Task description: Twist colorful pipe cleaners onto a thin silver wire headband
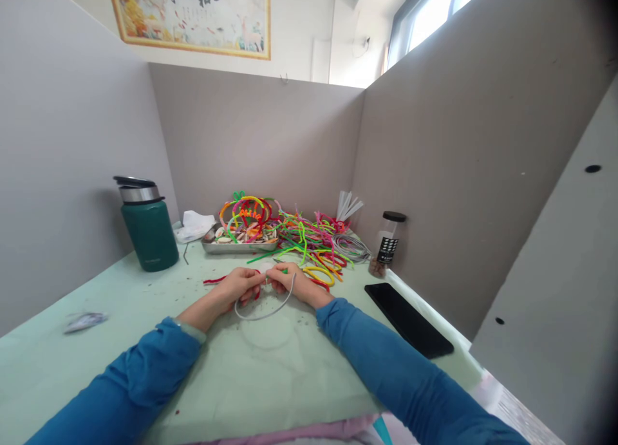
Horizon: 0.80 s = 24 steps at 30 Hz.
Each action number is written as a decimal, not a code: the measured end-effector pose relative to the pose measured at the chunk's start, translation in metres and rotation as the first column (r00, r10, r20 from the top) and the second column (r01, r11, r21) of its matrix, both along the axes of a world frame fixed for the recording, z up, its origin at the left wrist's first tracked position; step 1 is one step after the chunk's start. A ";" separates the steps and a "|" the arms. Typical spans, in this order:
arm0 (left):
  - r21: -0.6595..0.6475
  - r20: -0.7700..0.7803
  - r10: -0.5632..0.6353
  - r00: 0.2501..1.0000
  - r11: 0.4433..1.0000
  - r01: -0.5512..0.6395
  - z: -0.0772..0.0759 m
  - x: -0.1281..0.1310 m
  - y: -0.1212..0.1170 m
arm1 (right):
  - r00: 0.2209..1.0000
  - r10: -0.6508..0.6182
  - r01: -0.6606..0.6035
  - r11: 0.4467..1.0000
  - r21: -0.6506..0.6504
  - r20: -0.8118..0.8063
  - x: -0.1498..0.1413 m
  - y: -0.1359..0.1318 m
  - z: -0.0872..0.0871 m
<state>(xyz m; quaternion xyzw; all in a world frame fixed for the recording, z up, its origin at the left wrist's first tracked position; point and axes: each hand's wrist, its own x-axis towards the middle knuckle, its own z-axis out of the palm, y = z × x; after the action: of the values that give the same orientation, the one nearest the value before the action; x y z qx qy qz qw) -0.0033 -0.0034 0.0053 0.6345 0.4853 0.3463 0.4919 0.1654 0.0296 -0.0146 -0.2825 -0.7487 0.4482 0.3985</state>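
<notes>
Both hands nearly closed, left (240, 286) and right (288, 279) pinching the grey cord (263, 317); looks light, springy; best gripped close to its ends.

Tray (241, 246) right of bottle (150, 236) (both on table (251, 393)).

Large characters 和, 家 and 事 mark the wall poster (196, 20). I cannot read the small print on the clear jar (385, 245) or green bottle (150, 236).
</notes>
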 end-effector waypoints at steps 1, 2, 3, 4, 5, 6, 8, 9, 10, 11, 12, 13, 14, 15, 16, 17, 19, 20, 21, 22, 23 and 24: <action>0.006 -0.001 0.004 1.000 1.000 -0.004 -0.001 0.000 0.001 | 1.000 -0.001 0.001 1.000 -0.006 -0.004 0.000 -0.001 0.001; 0.012 -0.004 0.010 1.000 1.000 -0.010 -0.002 0.000 0.002 | 1.000 -0.004 0.004 1.000 -0.013 -0.007 0.000 -0.001 0.001; 0.018 -0.008 0.017 1.000 1.000 -0.017 -0.002 -0.001 0.003 | 1.000 -0.006 0.006 1.000 -0.020 -0.010 0.000 -0.002 0.002; 0.024 -0.011 0.024 1.000 0.999 -0.024 -0.003 -0.001 0.004 | 1.000 -0.007 0.006 1.000 -0.027 -0.012 0.000 -0.002 0.003; 0.032 -0.014 0.031 0.999 0.999 -0.031 -0.003 -0.001 0.004 | 1.000 -0.006 0.005 0.999 -0.035 -0.016 0.000 -0.003 0.003; 0.040 -0.015 0.037 0.999 0.999 -0.037 -0.004 -0.001 0.005 | 1.000 -0.005 0.004 0.999 -0.042 -0.021 0.000 -0.003 0.004; 0.061 -0.009 0.045 0.999 0.997 -0.044 -0.004 -0.001 0.005 | 1.000 0.000 -0.002 0.999 -0.052 -0.031 0.000 -0.004 0.005; 0.074 -0.005 0.050 0.999 0.996 -0.049 -0.005 -0.001 0.006 | 0.999 0.003 -0.005 0.998 -0.055 -0.036 0.000 -0.004 0.005; 0.086 0.000 0.055 0.999 0.995 -0.054 -0.005 -0.001 0.006 | 0.999 0.007 -0.009 0.999 -0.052 -0.039 0.000 -0.004 0.005; 0.098 0.003 0.062 0.998 0.993 -0.062 -0.005 -0.001 0.006 | 0.999 0.010 -0.012 0.999 -0.047 -0.039 0.000 -0.004 0.005; 0.106 0.004 0.067 0.998 0.992 -0.067 -0.006 -0.001 0.007 | 0.999 0.011 -0.012 0.999 -0.040 -0.037 0.000 -0.004 0.005; 0.113 0.003 0.072 0.997 0.991 -0.071 -0.006 -0.001 0.007 | 0.999 0.008 -0.009 0.999 -0.036 -0.035 0.000 -0.004 0.004; 0.116 0.000 0.078 0.997 0.990 -0.078 -0.006 -0.001 0.007 | 0.999 0.002 -0.003 0.999 -0.034 -0.033 0.000 -0.003 0.004; 0.118 -0.005 0.085 0.996 0.989 -0.084 -0.006 -0.001 0.008 | 0.999 -0.005 0.003 0.999 -0.035 -0.032 -0.001 -0.003 0.004; 0.119 -0.011 0.092 0.996 0.989 -0.090 -0.006 -0.001 0.008 | 0.999 -0.010 0.008 0.999 -0.038 -0.033 -0.001 -0.003 0.003; 0.119 -0.018 0.098 0.995 0.988 -0.095 -0.006 -0.001 0.008 | 0.999 -0.012 0.011 0.999 -0.043 -0.037 -0.001 -0.003 0.003; 0.120 -0.033 0.115 0.993 0.987 -0.110 -0.005 0.000 0.008 | 0.999 -0.013 0.010 0.999 -0.049 -0.044 -0.001 -0.003 0.003; 0.119 -0.041 0.117 0.992 0.987 -0.112 -0.005 -0.001 0.008 | 0.999 -0.013 0.011 0.999 -0.052 -0.045 -0.001 -0.003 0.003; 0.118 -0.046 0.117 0.992 0.987 -0.111 -0.005 -0.001 0.008 | 0.999 -0.014 0.012 0.998 -0.054 -0.044 -0.001 -0.003 0.003; 0.117 -0.048 0.118 0.992 0.987 -0.111 -0.005 -0.001 0.007 | 0.999 -0.015 0.013 0.998 -0.054 -0.041 -0.001 -0.002 0.003; 0.114 -0.047 0.118 0.992 0.987 -0.112 -0.005 -0.001 0.007 | 0.999 -0.015 0.013 0.998 -0.054 -0.038 -0.001 -0.002 0.003; 0.111 -0.044 0.115 0.992 0.988 -0.110 -0.005 -0.001 0.007 | 0.999 -0.015 0.013 0.998 -0.054 -0.035 -0.001 -0.002 0.003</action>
<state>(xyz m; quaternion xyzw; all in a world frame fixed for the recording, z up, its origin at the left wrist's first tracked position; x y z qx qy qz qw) -0.0046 0.0036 0.0000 0.6405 0.5130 0.3833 0.4239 0.1640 0.0276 -0.0121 -0.2903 -0.7272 0.4704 0.4070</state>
